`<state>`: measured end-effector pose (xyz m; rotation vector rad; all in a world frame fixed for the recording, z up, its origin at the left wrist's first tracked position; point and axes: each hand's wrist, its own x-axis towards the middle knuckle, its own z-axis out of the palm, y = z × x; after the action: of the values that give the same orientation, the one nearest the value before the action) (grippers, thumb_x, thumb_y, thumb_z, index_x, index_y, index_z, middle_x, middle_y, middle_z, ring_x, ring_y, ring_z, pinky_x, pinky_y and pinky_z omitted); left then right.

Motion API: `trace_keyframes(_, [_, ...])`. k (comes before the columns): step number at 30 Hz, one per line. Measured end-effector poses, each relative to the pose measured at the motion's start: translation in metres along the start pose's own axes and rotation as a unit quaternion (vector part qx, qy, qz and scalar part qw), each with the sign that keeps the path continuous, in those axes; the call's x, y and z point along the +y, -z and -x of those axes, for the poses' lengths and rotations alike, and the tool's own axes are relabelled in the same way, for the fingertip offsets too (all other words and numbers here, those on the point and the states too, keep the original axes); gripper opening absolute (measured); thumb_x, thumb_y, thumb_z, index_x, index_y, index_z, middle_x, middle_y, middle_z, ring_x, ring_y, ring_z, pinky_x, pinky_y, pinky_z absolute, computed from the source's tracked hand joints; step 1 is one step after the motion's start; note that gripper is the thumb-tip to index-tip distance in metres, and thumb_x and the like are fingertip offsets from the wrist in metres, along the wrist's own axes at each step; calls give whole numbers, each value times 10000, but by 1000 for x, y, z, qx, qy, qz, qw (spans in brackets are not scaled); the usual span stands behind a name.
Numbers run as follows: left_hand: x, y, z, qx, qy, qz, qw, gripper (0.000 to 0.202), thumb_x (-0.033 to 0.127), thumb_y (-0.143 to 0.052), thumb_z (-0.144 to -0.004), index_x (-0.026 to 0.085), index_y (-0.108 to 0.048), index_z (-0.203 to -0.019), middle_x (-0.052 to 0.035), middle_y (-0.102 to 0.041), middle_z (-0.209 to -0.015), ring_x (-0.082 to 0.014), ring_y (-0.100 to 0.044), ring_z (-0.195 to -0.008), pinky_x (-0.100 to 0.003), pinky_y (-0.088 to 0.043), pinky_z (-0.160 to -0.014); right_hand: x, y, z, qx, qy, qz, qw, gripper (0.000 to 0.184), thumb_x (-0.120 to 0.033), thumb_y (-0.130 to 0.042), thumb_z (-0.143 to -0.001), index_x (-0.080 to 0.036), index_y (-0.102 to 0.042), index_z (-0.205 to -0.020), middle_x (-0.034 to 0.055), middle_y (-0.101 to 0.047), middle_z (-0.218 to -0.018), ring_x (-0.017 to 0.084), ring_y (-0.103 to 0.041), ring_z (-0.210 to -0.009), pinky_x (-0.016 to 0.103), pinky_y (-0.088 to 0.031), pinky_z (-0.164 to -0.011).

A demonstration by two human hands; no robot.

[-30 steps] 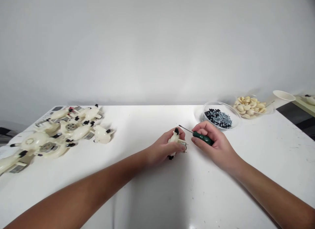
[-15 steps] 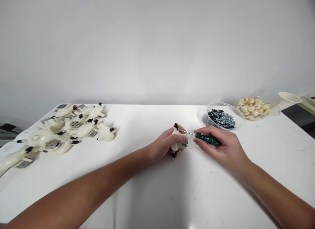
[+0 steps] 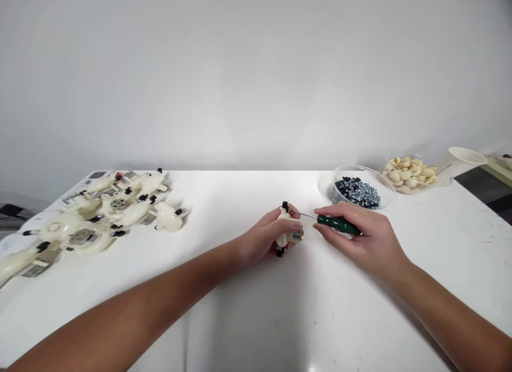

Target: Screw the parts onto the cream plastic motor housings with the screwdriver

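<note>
Between the thumb and fingers of my left hand (image 3: 262, 236) is a cream plastic motor housing (image 3: 283, 238), with black pieces at its top and bottom ends and a metal motor on its right side. My right hand (image 3: 366, 236) is closed around the green handle of a screwdriver (image 3: 338, 223). Its thin shaft points left, and the tip meets the housing near the upper black piece. Whether a screw sits under the tip is too small to tell.
Several similar cream housings (image 3: 60, 226) lie grouped on the left of the white table (image 3: 240, 318). At the back right stand a clear bowl (image 3: 394, 198) of screws and black parts, a container of cream oval pieces (image 3: 408, 174), and a tilted white cup (image 3: 462, 164).
The screwdriver tip has shifted slightly left and up, closer to the upper black piece. Both hands keep their holds. The whole view has shifted slightly.
</note>
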<state>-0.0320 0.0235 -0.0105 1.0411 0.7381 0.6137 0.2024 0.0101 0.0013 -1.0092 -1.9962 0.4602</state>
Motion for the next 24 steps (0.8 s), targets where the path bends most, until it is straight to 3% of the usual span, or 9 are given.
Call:
trace_keyframes(16, [3,-6,4,33,-10,-46,998,264,452,-619,-932,243,-493,-1034,17,-525,-800,-130,-463,-668,-248,-342,-568,3,1,-3,-20,-5,-16,1000,186,-200,-721,-939,-256,-714,-1116,43,-755,-976,209,-687,-830,343,-514,-708])
trace_keyframes(24, [5,-11,8,40,0,-71,997,263,428,-631,-943,253,-458,-1037,26,-523,-831,-124,-459,-688,-240,-346,-592,9,8,-4,-51,1,24,998,157,-258,-691,-969,-263,-723,-1123,20,-682,-823,183,-590,-682,313,-428,-550])
